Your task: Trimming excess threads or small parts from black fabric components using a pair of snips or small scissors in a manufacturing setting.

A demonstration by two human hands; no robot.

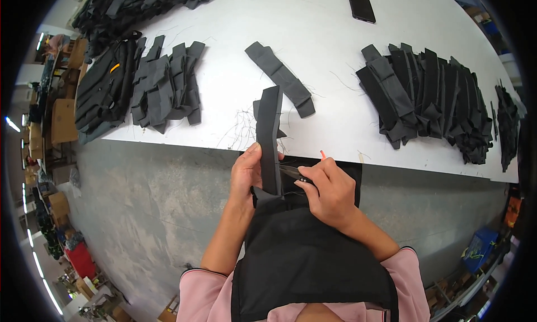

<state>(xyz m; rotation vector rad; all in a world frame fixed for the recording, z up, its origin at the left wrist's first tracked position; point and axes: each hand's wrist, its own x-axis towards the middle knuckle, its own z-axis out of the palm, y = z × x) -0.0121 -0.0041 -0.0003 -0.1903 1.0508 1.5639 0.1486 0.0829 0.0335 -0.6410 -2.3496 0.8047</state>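
Note:
My left hand [245,171] is closed on a long black fabric strip [269,126] and holds it upright at the table's near edge. Thread snips [292,174] with dark blades are in my right hand [334,192], its fingers wrapped round them. The blade tips meet the strip's right edge, near its lower end. A small orange-red tip [323,154] sticks out above the right hand's fingers. Just beyond the held strip, a single dark grey fabric strip [279,78] lies slanted on the white table [313,20]. Loose thread ends [239,127] are scattered left of the held strip.
At the right lies a big pile of black strips [428,98]; a smaller bundle of strips [168,87] is on the left, beside a black backpack [109,87]. More dark pieces [140,6] are heaped at the far left. A phone [360,5] rests at the back.

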